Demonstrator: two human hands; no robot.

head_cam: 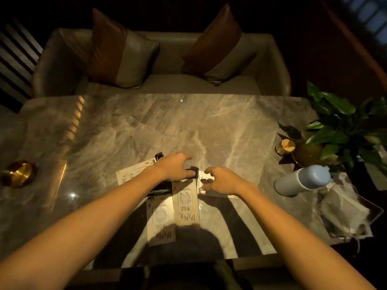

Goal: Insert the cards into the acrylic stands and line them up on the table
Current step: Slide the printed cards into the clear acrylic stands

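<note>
Several cards in flat acrylic stands lie on the marble table (188, 126) near its front edge. One marked 02 (186, 203) lies in the middle, one marked 09 (160, 218) to its left and nearer me, and one marked 03 (134, 172) lies angled at the left under my forearm. My left hand (174, 167) presses on the dark base (193, 171) at the far end of the 02 stand. My right hand (222, 181) hovers with fingers spread over another pale card (204, 178) on the right. A second dark base (159, 156) shows behind my left wrist.
A blue bottle (303, 180) lies on its side at the right, beside a potted plant (335, 130) and clear plastic bags (343, 210). A brass dish (17, 173) sits at the left edge. A sofa (163, 80) with two cushions stands beyond the table.
</note>
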